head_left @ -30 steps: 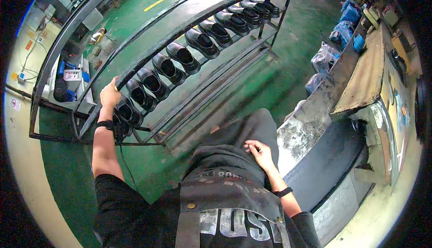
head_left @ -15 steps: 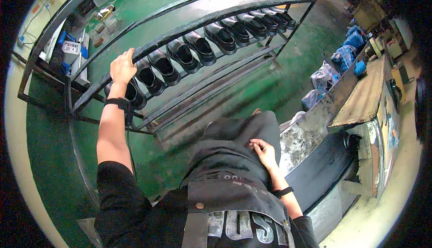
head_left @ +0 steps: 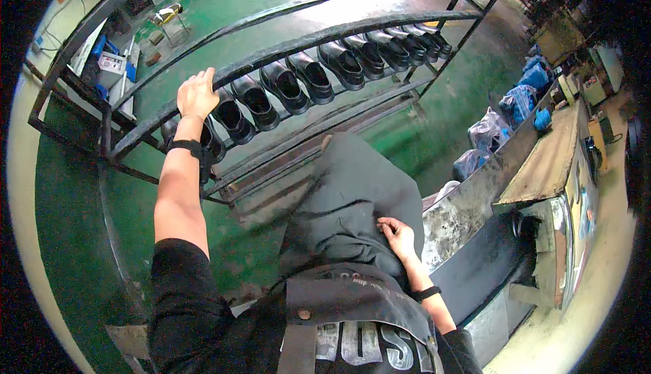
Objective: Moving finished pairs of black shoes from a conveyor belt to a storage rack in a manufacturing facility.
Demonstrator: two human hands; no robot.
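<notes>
The left hand (head_left: 196, 94) grips the rack (head_left: 285, 52) rail above the black shoes (head_left: 298, 82); keep that grip firm. The right hand (head_left: 399, 237) rests loose on the thigh.

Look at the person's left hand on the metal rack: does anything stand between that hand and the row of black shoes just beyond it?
Only the rack's top rail. The left hand grips that bar, and the black shoes sit on the shelf just behind and below it. Nothing else visible intervenes. The right hand rests on the dark apron.
</notes>
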